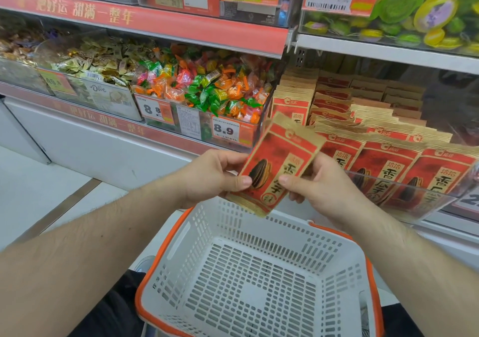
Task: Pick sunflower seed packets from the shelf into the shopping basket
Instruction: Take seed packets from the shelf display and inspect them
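2 hands' fingers [239,181] pinch the seed packet [277,164] from both sides above the basket [155,279].

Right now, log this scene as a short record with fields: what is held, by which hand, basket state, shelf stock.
held item: sunflower seed packet, red and tan, tilted, above the basket
left hand: pinches the packet's left edge
right hand: pinches the packet's right edge
basket: white with orange rim, below the hands, no packets visible inside
shelf stock: rows of matching packets behind a clear front rail
neighbouring bin: wrapped candies, left of the packets
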### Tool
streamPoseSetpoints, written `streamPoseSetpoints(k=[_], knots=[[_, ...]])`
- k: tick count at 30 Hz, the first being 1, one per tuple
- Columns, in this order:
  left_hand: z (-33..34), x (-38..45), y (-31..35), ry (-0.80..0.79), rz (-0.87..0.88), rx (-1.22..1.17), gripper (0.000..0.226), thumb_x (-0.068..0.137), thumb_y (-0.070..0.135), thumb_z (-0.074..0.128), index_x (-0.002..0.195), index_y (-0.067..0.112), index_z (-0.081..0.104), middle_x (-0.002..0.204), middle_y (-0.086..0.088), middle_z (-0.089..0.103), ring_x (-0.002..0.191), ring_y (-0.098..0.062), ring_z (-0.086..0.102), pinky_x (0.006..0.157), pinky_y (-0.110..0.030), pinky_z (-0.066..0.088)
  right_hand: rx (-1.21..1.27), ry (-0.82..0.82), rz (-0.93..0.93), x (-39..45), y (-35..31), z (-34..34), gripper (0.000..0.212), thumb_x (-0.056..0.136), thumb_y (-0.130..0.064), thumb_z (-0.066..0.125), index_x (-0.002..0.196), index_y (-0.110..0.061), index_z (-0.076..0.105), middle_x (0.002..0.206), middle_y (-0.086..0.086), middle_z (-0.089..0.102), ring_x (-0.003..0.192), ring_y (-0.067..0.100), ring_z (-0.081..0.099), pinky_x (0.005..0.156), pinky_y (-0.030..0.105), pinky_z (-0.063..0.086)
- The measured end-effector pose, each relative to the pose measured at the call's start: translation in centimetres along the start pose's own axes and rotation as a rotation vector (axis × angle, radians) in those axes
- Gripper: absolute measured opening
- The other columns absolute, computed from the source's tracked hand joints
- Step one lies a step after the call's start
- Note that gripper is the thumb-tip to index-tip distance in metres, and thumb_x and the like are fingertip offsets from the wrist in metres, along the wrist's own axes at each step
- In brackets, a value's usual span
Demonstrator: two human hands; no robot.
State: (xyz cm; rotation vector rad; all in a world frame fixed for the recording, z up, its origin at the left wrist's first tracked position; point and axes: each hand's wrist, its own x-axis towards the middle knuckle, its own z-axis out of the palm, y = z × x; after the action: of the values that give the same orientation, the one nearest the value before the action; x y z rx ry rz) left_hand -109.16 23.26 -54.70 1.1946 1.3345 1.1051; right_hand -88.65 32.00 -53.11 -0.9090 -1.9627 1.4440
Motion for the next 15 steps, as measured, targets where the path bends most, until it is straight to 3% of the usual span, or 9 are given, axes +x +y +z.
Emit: streamPoseSetpoints(k=[4,10,15], knots=[[1.5,1.1,0.7,0.089,0.088,0.074,0.028,0.091,-0.001,0.065,0.112,0.017,0.069,0.096,-0.005,0.076,0.086,-0.017,0.072,0.079,-0.031,0.059,0.161,0.179,0.041,-0.3,-0.4,-1.1,0.014,0.092,-0.002,0.064,0.095,-0.015,0.062,0.073,0.005,0.070,0.054,0.015,0.058,0.053,0.029,0.049],[2.5,3.3,3.3,0.339,0.244,0.051,0.012,0.094,0.012,0.065,0.099,0.021,0.071,0.098,-0.015,0.073,0.084,-0.015,0.068,0.077,-0.030,0.057,0.484,0.248,0.099,-1.4,-0.6,-2.3,0.008,0.097,-0.005,0.053,0.097,-0.011,0.059,0.076,0.011,0.065,0.050,0.014,0.055,0.050,0.025,0.047],[3.2,4.5,4.6,0.546,0.372,0.081,0.024,0.101,0.010,0.053,0.087,0.025,0.066,0.076,0.005,0.065,0.059,0.002,0.058,0.055,-0.015,0.047,0.670,0.255,0.138,-2.1,-0.7,-3.1,0.011,0.098,-0.010,0.050,0.098,-0.010,0.060,0.067,0.006,0.066,0.048,0.012,0.056,0.045,0.022,0.048]])
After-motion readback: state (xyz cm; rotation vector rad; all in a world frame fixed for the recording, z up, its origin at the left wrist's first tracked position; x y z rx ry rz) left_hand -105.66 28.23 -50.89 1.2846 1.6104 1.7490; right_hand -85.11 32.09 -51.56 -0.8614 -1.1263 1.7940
